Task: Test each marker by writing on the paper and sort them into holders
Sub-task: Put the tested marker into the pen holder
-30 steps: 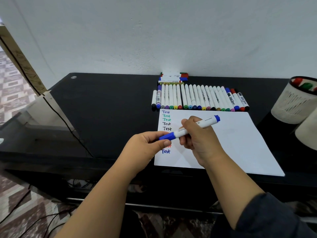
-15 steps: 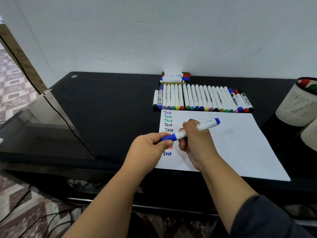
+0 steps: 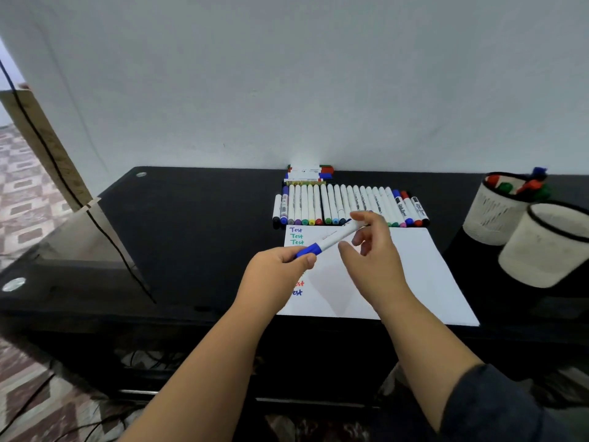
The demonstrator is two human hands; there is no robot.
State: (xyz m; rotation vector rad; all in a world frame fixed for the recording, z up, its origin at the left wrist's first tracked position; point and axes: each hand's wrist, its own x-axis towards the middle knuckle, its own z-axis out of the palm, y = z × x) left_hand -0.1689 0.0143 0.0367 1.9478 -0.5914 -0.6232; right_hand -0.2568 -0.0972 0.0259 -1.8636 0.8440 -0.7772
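A glossy black counter (image 3: 197, 237) stood before me against a plain white wall (image 3: 287, 74). At my left a thin black cable (image 3: 105, 237) ran down past a leaning wooden board (image 3: 47, 145), over a patterned tile floor (image 3: 22, 186).

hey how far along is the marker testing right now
Done: several Test lines on the paper; some markers stand in the far holder. In hand: the left hand grips the blue marker by its cap, right hand loose beside it. Left: the long marker row.
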